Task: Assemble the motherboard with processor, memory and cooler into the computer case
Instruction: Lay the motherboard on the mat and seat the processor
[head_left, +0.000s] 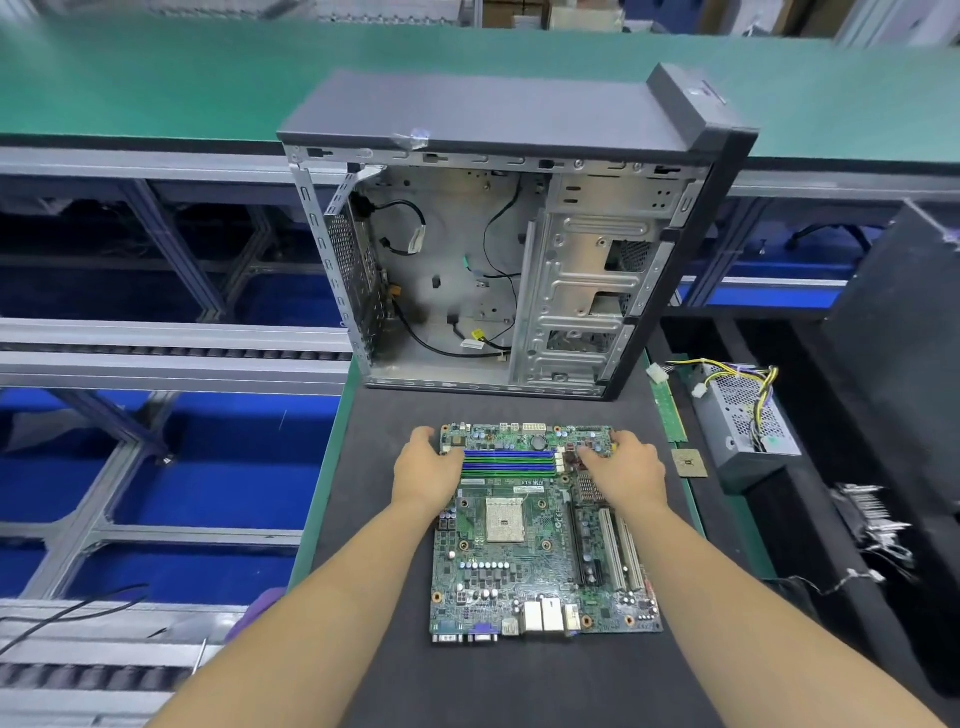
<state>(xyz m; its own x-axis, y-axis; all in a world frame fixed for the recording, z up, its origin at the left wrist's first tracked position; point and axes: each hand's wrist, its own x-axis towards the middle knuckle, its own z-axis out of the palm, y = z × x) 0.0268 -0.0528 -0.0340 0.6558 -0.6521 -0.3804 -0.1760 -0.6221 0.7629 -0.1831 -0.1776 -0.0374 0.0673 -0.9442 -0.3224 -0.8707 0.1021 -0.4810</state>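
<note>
While flat, one motherboard (540, 540), two hands.

Power supply (748, 421) beside dark mat (384, 467)

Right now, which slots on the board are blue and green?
The memory slots between the two hands, at the board's far end. The long slots on its right side are white and black.
</note>
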